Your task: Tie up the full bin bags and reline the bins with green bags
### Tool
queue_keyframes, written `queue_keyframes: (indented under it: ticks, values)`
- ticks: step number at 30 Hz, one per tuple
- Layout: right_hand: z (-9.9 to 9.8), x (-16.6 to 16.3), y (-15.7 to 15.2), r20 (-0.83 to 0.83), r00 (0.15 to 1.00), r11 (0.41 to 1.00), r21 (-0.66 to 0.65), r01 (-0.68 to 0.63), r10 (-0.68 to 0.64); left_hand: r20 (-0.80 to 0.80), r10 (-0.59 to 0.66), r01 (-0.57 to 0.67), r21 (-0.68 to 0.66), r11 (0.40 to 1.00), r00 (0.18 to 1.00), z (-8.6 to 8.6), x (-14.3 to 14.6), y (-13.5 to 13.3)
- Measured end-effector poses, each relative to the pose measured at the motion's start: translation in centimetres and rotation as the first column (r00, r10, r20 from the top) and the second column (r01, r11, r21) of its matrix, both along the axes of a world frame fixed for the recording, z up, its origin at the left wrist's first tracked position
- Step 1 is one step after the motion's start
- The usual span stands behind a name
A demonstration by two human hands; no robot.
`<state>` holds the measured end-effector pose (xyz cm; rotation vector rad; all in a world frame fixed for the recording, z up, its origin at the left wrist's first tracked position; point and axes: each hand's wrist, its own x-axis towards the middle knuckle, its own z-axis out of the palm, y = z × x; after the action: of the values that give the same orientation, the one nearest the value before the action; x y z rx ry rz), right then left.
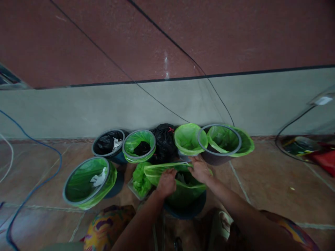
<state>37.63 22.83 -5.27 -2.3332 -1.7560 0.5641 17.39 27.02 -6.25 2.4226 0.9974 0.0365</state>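
Observation:
A green garbage bag (180, 197) stands spread in a dark bucket (184, 213) on the floor in front of me, with something whitish inside. My left hand (167, 182) is closed on the left side of the bag's mouth. On the right side of the mouth, my right hand (200, 169) grips the bag's edge, its fingertips partly hidden by the plastic. A crumpled green bag (141, 179) lies in a shallow tray (135, 190) just left of the bucket.
Behind stand a black-lined bin (101, 132), several green-lined bins (152, 156) and a tied black garbage bag (164, 141) against the wall. Another green-lined bin (68, 200) is at left. A blue hose (47, 179) crosses the left floor; a red item (323, 158) lies far right.

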Motion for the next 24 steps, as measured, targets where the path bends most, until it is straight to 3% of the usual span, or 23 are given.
queue_keyframes:
  ticks: [5,8,11,17,24]
  values:
    - [-0.4,-2.2,1.7,0.024,0.999,0.998,-0.042,-0.04,0.041,-0.226,-0.013,0.011,-0.011,1.0,0.974,-2.6,0.4,0.7]
    - [-0.7,-2.3,2.0,0.041,0.998,0.995,-0.09,-0.038,0.042,-0.388,-0.002,-0.021,-0.055,0.998,0.922,-2.8,0.3,1.1]
    - [-0.8,-1.7,2.2,0.038,0.999,0.993,-0.121,-0.005,0.01,-0.437,-0.019,-0.02,-0.085,0.996,0.899,-2.4,0.2,1.1]
    - [0.7,-0.7,2.0,0.008,0.999,0.993,-0.109,0.033,-0.032,-0.358,-0.136,0.112,-0.088,0.99,0.924,-0.4,-0.2,0.5]
    - [3.0,0.0,1.1,-0.054,0.998,0.999,0.035,0.013,-0.011,-0.142,-0.244,0.244,-0.018,0.97,0.959,4.1,-1.5,-0.4]
